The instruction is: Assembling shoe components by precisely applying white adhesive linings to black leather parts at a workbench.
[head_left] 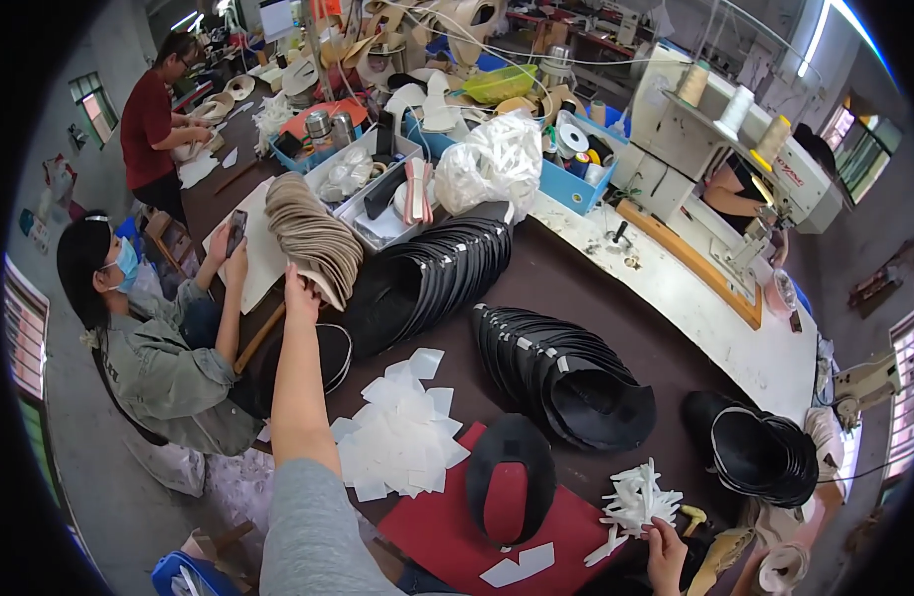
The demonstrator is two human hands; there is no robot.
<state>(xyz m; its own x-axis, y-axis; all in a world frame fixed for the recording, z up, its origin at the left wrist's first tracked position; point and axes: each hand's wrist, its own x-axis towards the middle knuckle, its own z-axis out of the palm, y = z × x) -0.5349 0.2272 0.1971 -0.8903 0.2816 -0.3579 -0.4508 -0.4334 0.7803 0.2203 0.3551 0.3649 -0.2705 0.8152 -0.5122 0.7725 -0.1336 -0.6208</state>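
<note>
Left hand on tan stack, right hand by white strips

On the worktop we see a mat nearest us, with a curved piece lying on it. Left of that lie loose patches, right of it a heap of strips. Behind run two rows of stacked curved pieces, and farther left a fanned stack of insoles. Bins stand behind these, a sewing machine far right.
</note>
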